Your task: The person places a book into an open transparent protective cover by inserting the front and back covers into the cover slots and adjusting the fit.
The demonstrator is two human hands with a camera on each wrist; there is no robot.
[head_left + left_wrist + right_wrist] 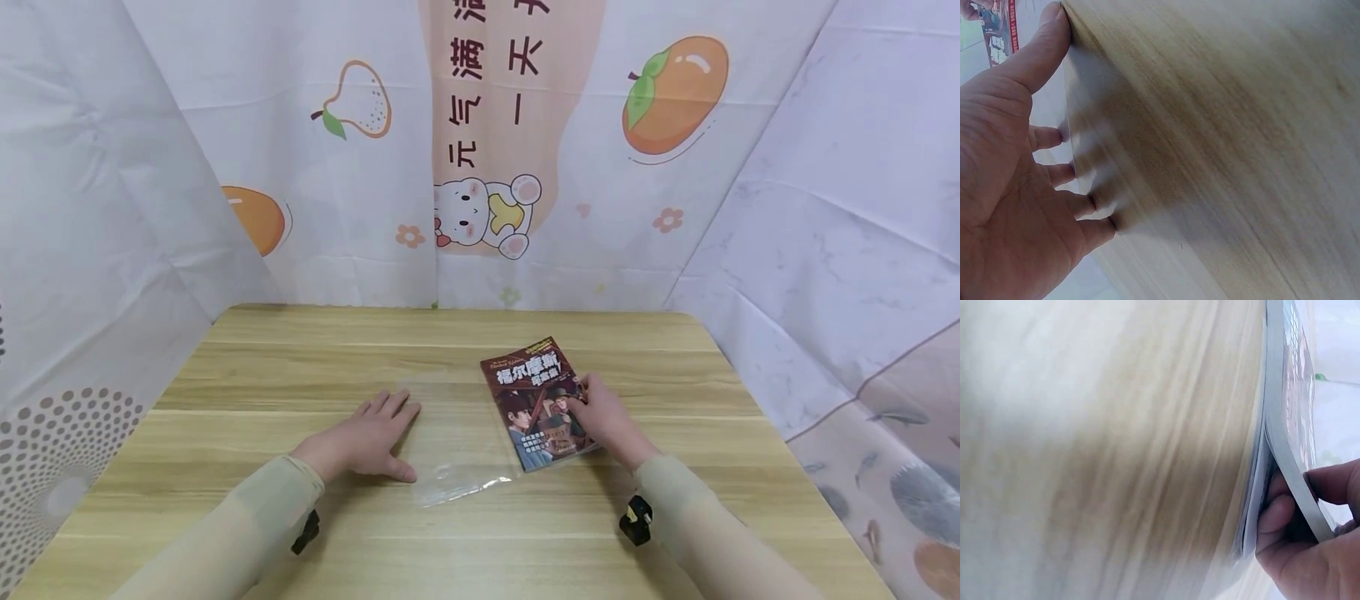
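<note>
A thin paperback book with a dark red illustrated cover and white Chinese title lies tilted, right of the table's middle. My right hand pinches its right edge. In the right wrist view the thumb and fingers hold the page block, and a thin layer hangs apart below it. Clear plastic film, probably a book cover, spreads leftward from the book. My left hand rests at the film's left edge with fingers spread. Its fingertips touch down along that edge in the left wrist view.
The wood-grain table reaches back to a white curtain printed with fruit and Chinese characters. More cloth hangs at both sides. A dark wrist device sits under the right sleeve.
</note>
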